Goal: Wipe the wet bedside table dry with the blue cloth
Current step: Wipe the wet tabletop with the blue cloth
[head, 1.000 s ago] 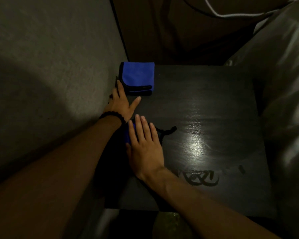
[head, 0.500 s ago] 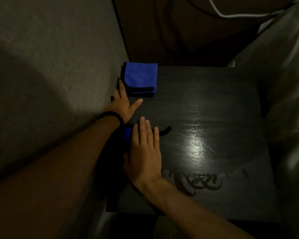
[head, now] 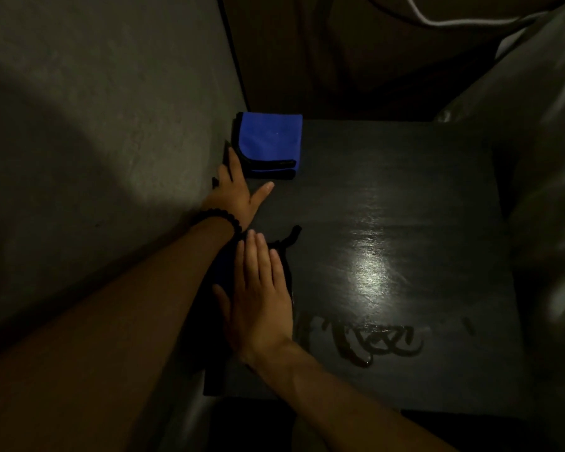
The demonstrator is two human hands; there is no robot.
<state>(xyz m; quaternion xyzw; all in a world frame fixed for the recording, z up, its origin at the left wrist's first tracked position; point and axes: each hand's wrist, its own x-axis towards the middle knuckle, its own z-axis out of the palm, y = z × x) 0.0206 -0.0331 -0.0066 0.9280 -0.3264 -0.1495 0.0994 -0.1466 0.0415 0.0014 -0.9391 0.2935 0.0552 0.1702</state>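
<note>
The right hand (head: 258, 298) lies flat near the left front of the dark worktop (head: 405, 197), fingers straight and together, pressing down on a cloth (head: 282, 256) that is mostly hidden beneath it; in the dim light it looks dark, perhaps blue, with a black edge curling out past the fingertips. Right of the wrist, streaks of water (head: 366, 344) glisten on the surface. Just beyond, the left hand (head: 238, 194), a beaded bracelet (head: 222, 216) on its wrist, rests open at the worktop's left edge, thumb spread. Its fingertips touch a folded blue cloth (head: 268, 141) in the far left corner. A grey wall (head: 95, 109) stands alongside.
</note>
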